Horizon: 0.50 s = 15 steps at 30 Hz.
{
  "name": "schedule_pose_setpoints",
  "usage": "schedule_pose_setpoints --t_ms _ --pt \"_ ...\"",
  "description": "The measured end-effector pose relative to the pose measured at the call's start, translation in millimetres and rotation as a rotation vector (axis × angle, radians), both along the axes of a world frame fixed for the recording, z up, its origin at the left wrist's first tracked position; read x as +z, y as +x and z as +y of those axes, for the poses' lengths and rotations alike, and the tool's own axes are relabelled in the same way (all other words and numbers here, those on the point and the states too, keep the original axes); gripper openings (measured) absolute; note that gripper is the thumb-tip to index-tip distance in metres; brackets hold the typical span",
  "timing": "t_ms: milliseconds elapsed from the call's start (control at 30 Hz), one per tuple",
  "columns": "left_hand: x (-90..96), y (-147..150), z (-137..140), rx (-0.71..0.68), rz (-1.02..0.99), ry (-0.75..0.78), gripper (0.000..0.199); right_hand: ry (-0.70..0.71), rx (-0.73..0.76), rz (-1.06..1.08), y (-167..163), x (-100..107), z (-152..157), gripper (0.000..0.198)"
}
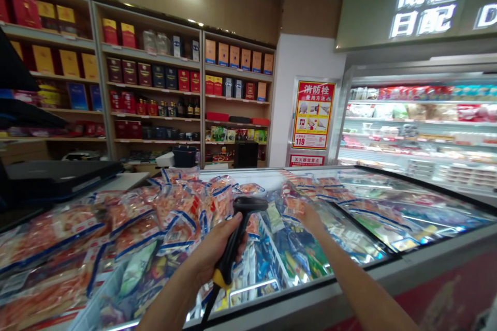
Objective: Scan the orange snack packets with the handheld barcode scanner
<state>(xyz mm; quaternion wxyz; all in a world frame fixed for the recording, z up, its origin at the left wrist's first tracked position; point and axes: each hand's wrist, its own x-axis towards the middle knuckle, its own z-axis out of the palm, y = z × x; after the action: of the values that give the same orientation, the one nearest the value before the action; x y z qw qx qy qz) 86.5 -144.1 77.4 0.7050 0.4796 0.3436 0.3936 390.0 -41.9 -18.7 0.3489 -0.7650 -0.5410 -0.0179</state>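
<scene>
My left hand is wrapped round the handle of a black barcode scanner with a yellow base and a cord, its head pointing right. In front, over the chest freezer's glass, my right hand grips the right side of a clear, blue-edged bag of pinkish food; its fingertips are partly hidden and blurred. A pale green packet lies between the scanner and that bag. Similar clear bags are heaped on the left, reaching close to the scanner.
Below is a chest freezer with glass lids and dark frames over colourful packets. Black checkout equipment stands at left. Shelves of boxed goods line the back wall. A lit refrigerated display and a red notice are at right.
</scene>
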Motion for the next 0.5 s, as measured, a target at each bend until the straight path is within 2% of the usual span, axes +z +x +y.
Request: schedule_pose_setpoints --t_ms 100,233,367,500 --pt "2.1 0.8 -1.1 0.026 -0.001 0.011 0.031 0.096 0.053 0.15 -6.5 -3.4 4.5 0.05" --pt "4.0 8.0 -3.6 0.024 -0.011 0.019 0.032 0.227 -0.049 0.321 -8.7 -0.8 -1.1 0.052" --pt "3.4 15.6 -5.9 -0.009 -0.01 0.021 0.032 0.353 -0.058 0.285 -6.9 8.3 -6.2 0.051" --pt "0.4 19.6 -5.4 -0.046 0.02 0.006 0.035 0.383 -0.031 0.244 -7.7 16.7 -8.3 0.052"
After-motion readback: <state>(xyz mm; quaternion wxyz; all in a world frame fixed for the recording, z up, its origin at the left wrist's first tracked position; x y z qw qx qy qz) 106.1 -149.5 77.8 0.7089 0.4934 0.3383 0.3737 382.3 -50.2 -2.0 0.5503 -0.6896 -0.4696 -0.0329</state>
